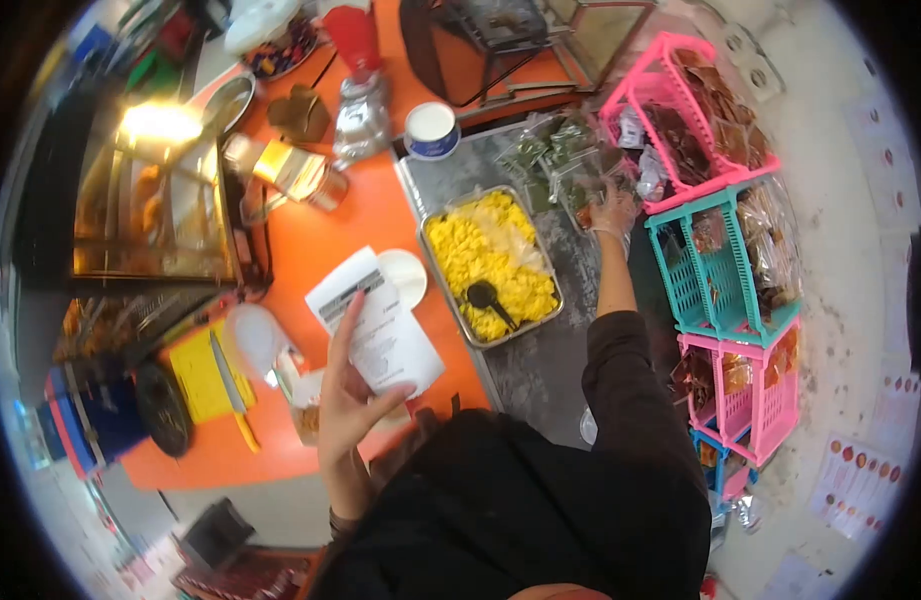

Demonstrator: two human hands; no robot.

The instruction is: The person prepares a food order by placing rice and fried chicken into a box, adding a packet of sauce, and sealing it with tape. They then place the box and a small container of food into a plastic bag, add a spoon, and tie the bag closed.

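Clear plastic packets with green contents (550,150) lie on the dark metal counter (580,370), above the tray of yellow food (490,265) and beside the upper pink basket (695,125). The right hand (610,212), in a transparent glove, reaches to their near edge, its fingers over the lowest packets; whether these are gripped or only touched cannot be determined. The left hand (345,400) has thumb and forefinger spread wide, the forefinger crossing the printed white paper (385,345) over the orange table (445,375); contact with the sheet cannot be confirmed.
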